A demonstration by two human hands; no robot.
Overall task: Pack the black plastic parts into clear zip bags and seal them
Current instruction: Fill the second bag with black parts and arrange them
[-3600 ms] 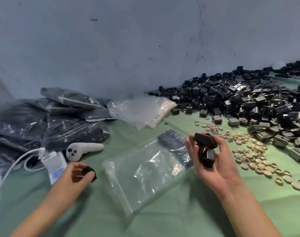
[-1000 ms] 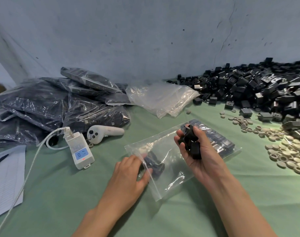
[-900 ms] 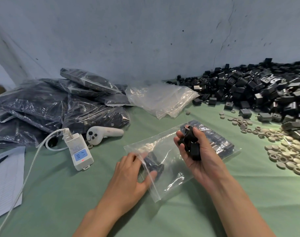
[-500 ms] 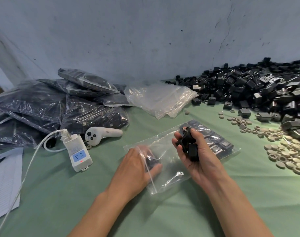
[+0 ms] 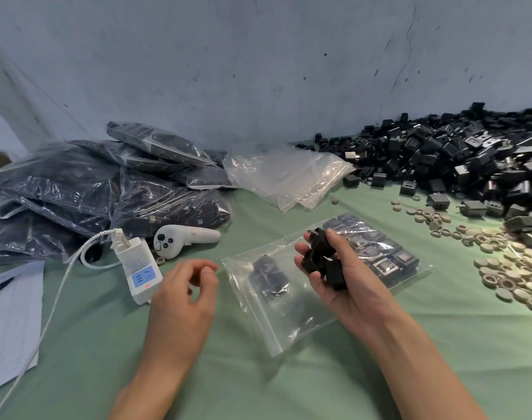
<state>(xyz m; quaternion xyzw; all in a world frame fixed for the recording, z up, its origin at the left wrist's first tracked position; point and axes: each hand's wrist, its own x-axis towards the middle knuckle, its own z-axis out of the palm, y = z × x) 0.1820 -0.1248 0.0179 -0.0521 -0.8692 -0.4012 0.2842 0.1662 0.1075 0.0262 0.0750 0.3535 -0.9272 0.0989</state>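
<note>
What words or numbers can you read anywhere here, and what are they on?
None can be read as actual words or numbers.
White adapter: blue panel with pale marks and a small red light, too blurred to read.
White controller: dark round buttons, no readable lettering.
Lined paper: ruled lines only, any writing too small to tell.
Black plastic parts in the right hand, and the clear zip bag: no print visible.

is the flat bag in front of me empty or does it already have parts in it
Partly filled. The bag lies flat with black parts at its far end and a few nearer its mouth; the middle is bare.
</note>
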